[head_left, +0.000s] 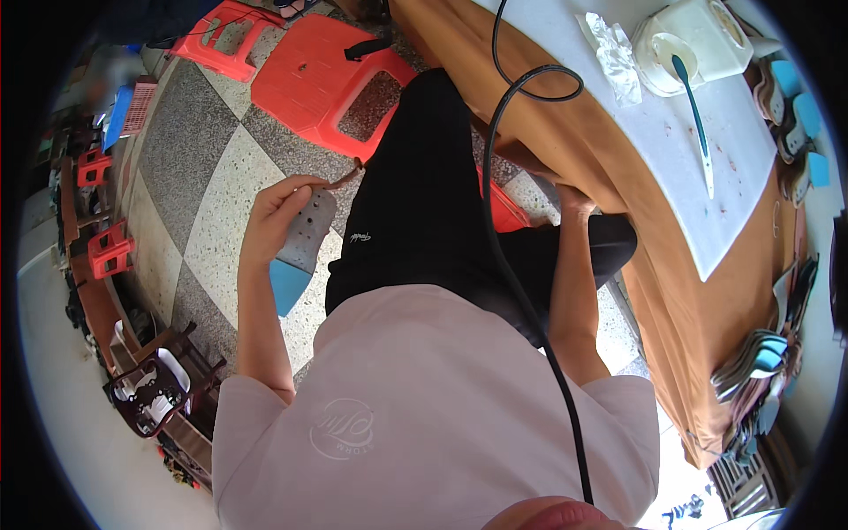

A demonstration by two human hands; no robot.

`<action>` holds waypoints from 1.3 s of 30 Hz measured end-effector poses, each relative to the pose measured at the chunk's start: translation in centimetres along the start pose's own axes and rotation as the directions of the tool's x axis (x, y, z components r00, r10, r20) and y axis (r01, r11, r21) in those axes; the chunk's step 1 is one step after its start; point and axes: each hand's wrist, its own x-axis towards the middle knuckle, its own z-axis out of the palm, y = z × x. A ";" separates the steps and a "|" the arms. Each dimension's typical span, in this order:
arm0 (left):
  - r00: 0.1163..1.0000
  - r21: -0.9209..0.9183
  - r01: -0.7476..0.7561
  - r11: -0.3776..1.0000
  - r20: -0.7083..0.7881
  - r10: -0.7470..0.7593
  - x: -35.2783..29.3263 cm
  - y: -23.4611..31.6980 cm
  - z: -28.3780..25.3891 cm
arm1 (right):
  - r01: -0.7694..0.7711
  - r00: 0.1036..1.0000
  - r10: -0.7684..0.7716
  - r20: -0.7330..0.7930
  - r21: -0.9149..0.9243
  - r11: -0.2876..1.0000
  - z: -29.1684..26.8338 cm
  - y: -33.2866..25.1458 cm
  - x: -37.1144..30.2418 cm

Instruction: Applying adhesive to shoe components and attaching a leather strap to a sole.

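My left hand [281,212] is closed on a shoe insole board [311,230], held out to the left of my lap over the floor. Its middle is grey with small dark holes, one end is blue, and a brown strip curls out beyond my fingers. My right hand [576,200] is by my bent right knee, next to the brown cloth [680,300] that hangs from the table. Its fingers are mostly hidden, and I cannot see anything in them.
On the white-topped table [649,146], a cut-open white jug [707,44] has a teal-handled brush [693,102] resting in it, beside crumpled plastic [611,57]. Insole pieces [760,353] are stacked at the right. A black cable [499,212] crosses my body. A red stool [309,75] stands ahead.
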 end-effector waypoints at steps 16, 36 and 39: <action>0.987 0.049 -0.099 0.994 0.128 0.092 0.7 -0.4 -1.3 | -0.244 0.821 0.216 0.529 -0.017 0.970 -0.5 6.1 7.7; 0.995 -0.045 -0.026 0.999 0.097 0.031 0.8 -3.3 -2.7 | -0.352 0.871 0.294 0.394 0.082 0.932 5.4 9.1 8.9; 0.983 0.068 -0.114 0.991 0.149 0.103 2.4 -2.4 -2.1 | -0.376 0.853 0.240 0.464 0.228 0.898 6.1 10.1 8.6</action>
